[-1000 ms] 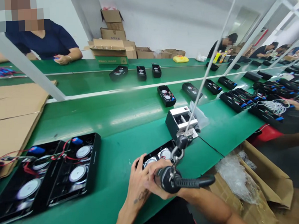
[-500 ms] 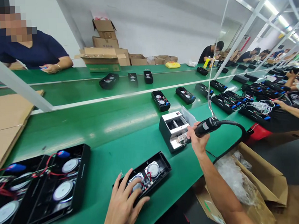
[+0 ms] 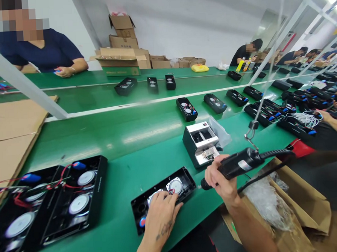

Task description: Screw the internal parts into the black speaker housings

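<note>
An open black speaker housing [image 3: 185, 179] with two round silver drivers and red wires lies on the green belt near the front edge. My left hand [image 3: 160, 218] rests on top of it, fingers spread flat over the left driver. My right hand [image 3: 220, 179] is closed round a black electric screwdriver [image 3: 239, 163] that hangs from a cable and hook; its tip points left and down, close to the housing's right end. A white and black screw feeder box [image 3: 200, 143] stands just behind the screwdriver.
Two larger open speaker housings [image 3: 48, 202] with red wires sit at the left. More housings ride the belt [image 3: 129, 131] beyond. Flat cardboard [image 3: 10, 130] lies far left, an open carton with plastic wrap [image 3: 277, 206] at the right. Other people work across and along the line.
My right hand brought the screwdriver down from the feeder box toward the housing. My left hand shifted along the housing, which has slid a little.
</note>
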Motion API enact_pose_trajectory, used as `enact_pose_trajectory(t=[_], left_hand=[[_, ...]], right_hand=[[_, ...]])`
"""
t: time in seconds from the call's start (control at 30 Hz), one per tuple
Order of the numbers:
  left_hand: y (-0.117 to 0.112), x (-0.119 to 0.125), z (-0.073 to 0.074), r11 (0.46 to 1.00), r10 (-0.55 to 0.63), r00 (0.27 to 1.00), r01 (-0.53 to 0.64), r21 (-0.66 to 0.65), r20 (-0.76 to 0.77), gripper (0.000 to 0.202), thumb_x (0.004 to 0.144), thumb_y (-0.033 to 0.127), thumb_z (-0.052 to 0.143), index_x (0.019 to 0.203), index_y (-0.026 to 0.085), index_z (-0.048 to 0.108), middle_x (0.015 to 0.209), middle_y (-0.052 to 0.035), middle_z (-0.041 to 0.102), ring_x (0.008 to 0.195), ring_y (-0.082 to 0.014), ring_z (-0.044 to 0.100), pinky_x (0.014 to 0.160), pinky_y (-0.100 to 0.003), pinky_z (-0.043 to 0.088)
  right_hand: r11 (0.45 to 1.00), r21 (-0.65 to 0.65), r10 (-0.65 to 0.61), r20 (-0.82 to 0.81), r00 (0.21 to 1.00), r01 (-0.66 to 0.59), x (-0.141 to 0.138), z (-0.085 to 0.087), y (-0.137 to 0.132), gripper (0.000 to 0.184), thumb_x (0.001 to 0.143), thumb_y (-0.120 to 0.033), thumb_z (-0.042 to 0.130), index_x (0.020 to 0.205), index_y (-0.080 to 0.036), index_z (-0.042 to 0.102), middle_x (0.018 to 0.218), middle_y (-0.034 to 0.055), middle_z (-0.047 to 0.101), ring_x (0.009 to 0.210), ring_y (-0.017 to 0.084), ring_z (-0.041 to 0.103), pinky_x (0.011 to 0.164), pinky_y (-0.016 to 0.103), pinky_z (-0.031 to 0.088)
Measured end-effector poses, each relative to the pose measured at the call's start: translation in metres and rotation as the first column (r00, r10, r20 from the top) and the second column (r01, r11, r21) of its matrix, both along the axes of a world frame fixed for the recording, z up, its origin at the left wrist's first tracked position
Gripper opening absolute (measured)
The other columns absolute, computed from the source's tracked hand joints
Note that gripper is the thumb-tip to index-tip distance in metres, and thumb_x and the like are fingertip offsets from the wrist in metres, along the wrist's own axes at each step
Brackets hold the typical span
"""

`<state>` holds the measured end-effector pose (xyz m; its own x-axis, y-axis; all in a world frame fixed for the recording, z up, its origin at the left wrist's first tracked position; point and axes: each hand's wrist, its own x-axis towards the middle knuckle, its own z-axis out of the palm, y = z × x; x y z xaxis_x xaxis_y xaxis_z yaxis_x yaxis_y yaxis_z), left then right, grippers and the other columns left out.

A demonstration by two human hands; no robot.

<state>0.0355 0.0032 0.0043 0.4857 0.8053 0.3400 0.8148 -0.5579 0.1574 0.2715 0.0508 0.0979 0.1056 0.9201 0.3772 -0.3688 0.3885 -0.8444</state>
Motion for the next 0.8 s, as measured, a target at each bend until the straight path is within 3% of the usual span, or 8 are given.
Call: enact_pose_trajectory(t=[0.1, 0.27, 0.57, 0.8], left_hand=[[-0.003, 0.0, -0.002, 1.0, 0.021, 0.997, -0.022, 0.016, 0.075, 0.011, 0.103, 0.029, 0.07, 0.094, 0.024, 0.073, 0.083, -0.0028, 0.074, 0.081, -0.0224, 0.069, 0.078, -0.037, 0.054], [-0.003, -0.001, 0.0, 0.998, 0.02, 0.986, -0.01, -0.064, 0.164, 0.01, 0.1, 0.027, 0.072, 0.09, 0.026, 0.072, 0.084, -0.0016, 0.073, 0.084, -0.0219, 0.07, 0.079, -0.036, 0.053], [0.0, -0.004, -0.008, 0.993, 0.006, 0.985, 0.015, -0.119, 0.174, 0.011, 0.101, 0.03, 0.071, 0.091, 0.026, 0.074, 0.083, -0.0013, 0.072, 0.082, -0.0217, 0.069, 0.078, -0.037, 0.052], [-0.001, 0.0, -0.003, 0.992, 0.021, 0.989, -0.001, -0.13, 0.149, 0.018, 0.104, 0.029, 0.067, 0.089, 0.024, 0.074, 0.082, -0.0023, 0.072, 0.082, -0.0218, 0.068, 0.079, -0.038, 0.051]], right_hand=[[0.998, 0.051, 0.048, -0.041, 0.998, -0.046, -0.023, -0.001, -0.008, 0.022, 0.104, -0.034, 0.073, 0.117, -0.032, 0.055, 0.06, -0.0133, 0.046, 0.04, 0.01, 0.04, 0.041, 0.024, 0.039], [0.996, 0.0, 0.087, -0.012, 0.996, -0.087, -0.046, -0.016, -0.01, 0.029, 0.101, -0.041, 0.076, 0.115, -0.032, 0.051, 0.06, -0.0137, 0.048, 0.038, 0.01, 0.038, 0.039, 0.024, 0.037], [0.995, -0.007, 0.103, 0.007, 0.995, -0.102, -0.055, -0.027, -0.01, 0.029, 0.102, -0.039, 0.077, 0.116, -0.032, 0.053, 0.061, -0.0141, 0.051, 0.037, 0.008, 0.041, 0.039, 0.022, 0.036], [0.992, 0.009, 0.128, 0.011, 0.992, -0.128, -0.06, -0.032, -0.008, 0.026, 0.104, -0.036, 0.075, 0.116, -0.031, 0.052, 0.062, -0.0144, 0.05, 0.039, 0.008, 0.043, 0.042, 0.021, 0.038]])
